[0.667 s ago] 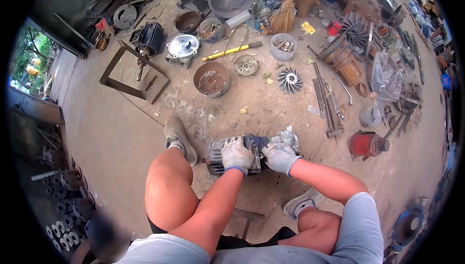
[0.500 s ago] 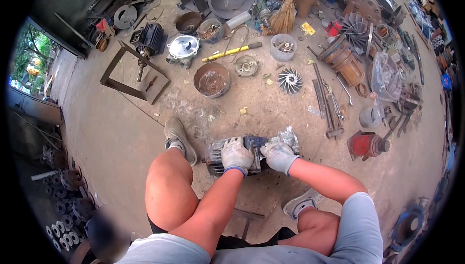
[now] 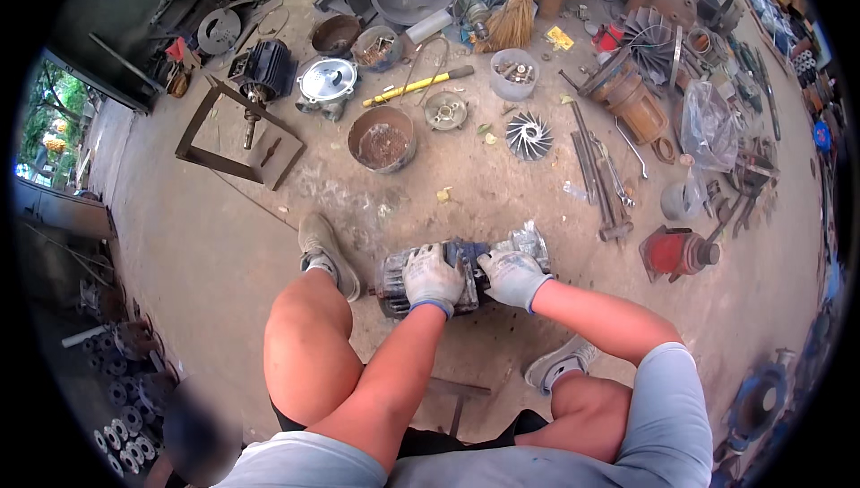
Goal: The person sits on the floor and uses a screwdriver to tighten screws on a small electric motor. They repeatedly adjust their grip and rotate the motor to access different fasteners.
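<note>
On the floor between my feet lies a finned electric motor point(image 3: 391, 275) on its side, its dark body grimy and its axis running left to right. My left hand point(image 3: 434, 276), in a pale work glove with a blue cuff, grips the top of the finned housing. Close beside it my right hand point(image 3: 513, 278), gloved alike, is closed at the bluish right part of the motor. Its fingertips are partly hidden, so what exactly they pinch is unclear. A crumpled-looking silvery piece point(image 3: 530, 244) shows just beyond my right hand at the motor's right end.
Ahead lie a rusty bowl point(image 3: 382, 162), a yellow-handled tool point(image 3: 417, 86), a fan impeller point(image 3: 528, 136) and a tub of small parts point(image 3: 513, 76). Long steel bars and wrenches point(image 3: 602, 179) and a red jack point(image 3: 670, 253) are at right. A metal frame point(image 3: 269, 174) stands at left.
The whole view has shifted slightly, with the background moving a little left and up. Both hands stay on the motor in nearly the same places.
</note>
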A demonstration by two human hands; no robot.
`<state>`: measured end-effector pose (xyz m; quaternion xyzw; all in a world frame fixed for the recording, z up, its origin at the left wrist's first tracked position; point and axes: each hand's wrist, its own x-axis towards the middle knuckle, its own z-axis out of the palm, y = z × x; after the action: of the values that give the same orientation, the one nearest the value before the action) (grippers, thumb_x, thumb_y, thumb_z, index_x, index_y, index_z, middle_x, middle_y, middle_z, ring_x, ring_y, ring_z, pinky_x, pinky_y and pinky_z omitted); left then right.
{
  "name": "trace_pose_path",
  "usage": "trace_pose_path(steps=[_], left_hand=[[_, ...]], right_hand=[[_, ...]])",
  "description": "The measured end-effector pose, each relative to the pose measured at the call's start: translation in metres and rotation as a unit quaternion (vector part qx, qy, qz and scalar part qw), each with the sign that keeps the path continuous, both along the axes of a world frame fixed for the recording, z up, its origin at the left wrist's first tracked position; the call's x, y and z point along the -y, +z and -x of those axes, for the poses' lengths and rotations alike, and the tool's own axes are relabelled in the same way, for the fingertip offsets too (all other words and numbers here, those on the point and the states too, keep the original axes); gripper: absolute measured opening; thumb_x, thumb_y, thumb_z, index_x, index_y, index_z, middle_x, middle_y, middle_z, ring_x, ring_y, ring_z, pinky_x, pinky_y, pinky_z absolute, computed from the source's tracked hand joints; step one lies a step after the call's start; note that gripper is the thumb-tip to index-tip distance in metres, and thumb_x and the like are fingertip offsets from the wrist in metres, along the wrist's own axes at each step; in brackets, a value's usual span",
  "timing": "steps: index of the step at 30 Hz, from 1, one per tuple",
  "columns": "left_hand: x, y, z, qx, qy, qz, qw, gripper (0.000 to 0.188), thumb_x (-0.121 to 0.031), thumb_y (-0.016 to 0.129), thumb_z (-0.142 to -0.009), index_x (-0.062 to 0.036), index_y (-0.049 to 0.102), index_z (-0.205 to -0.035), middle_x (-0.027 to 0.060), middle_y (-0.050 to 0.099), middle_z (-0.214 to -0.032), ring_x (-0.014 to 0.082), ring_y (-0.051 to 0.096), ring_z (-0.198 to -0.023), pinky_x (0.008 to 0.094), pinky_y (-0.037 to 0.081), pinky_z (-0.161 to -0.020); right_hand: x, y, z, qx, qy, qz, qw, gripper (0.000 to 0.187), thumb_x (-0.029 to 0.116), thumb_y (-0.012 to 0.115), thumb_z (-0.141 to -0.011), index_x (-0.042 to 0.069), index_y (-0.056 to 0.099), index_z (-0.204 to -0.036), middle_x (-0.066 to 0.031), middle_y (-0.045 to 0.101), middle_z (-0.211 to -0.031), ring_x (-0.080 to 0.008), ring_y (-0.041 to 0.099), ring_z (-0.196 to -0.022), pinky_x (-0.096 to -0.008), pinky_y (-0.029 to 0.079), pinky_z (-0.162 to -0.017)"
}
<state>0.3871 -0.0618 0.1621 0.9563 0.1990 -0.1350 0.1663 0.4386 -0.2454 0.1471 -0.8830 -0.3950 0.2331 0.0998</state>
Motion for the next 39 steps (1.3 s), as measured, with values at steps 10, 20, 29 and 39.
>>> trace_pose_path(steps=[10,20,29,39], left_hand=[[0.001,-0.003,0.000,0.003,0.005,-0.001,1.000,0.052,-0.046,0.065,-0.099,-0.0040,0.075,-0.127,0.0200,0.072,-0.131,0.0339,0.066,-0.128,0.0442,0.045,-0.117],[-0.002,-0.001,-0.001,-0.007,-0.005,0.006,1.000,0.054,-0.045,0.062,-0.101,-0.0001,0.072,-0.131,0.0211,0.071,-0.135,0.0366,0.063,-0.132,0.0457,0.045,-0.117],[0.001,0.002,-0.001,0.003,0.006,0.006,1.000,0.049,-0.045,0.062,-0.100,-0.0042,0.074,-0.126,0.0183,0.072,-0.135,0.0336,0.064,-0.131,0.0443,0.046,-0.117],[0.002,-0.007,0.001,0.013,-0.005,-0.016,1.000,0.051,-0.047,0.061,-0.102,-0.0032,0.074,-0.125,0.0191,0.072,-0.134,0.0345,0.064,-0.132,0.0446,0.046,-0.116]], right_hand=[[0.000,0.000,0.005,-0.028,0.008,0.020,0.999,0.022,0.014,0.058,-0.096,0.007,0.075,-0.108,-0.0188,0.076,-0.112,-0.0371,0.075,-0.108,-0.0493,0.060,-0.092],[-0.001,0.021,0.006,-0.023,-0.047,0.000,0.999,0.022,0.011,0.058,-0.096,0.007,0.075,-0.110,-0.0194,0.076,-0.115,-0.0369,0.075,-0.107,-0.0488,0.060,-0.092],[0.002,0.017,0.007,-0.046,-0.054,0.024,0.997,0.028,0.026,0.071,-0.091,0.005,0.074,-0.110,-0.0215,0.076,-0.110,-0.0399,0.074,-0.109,-0.0541,0.058,-0.095],[0.019,0.003,0.021,-0.116,-0.054,0.017,0.992,0.039,0.034,0.068,-0.094,0.011,0.075,-0.125,-0.0220,0.078,-0.116,-0.0400,0.075,-0.108,-0.0506,0.057,-0.096]])
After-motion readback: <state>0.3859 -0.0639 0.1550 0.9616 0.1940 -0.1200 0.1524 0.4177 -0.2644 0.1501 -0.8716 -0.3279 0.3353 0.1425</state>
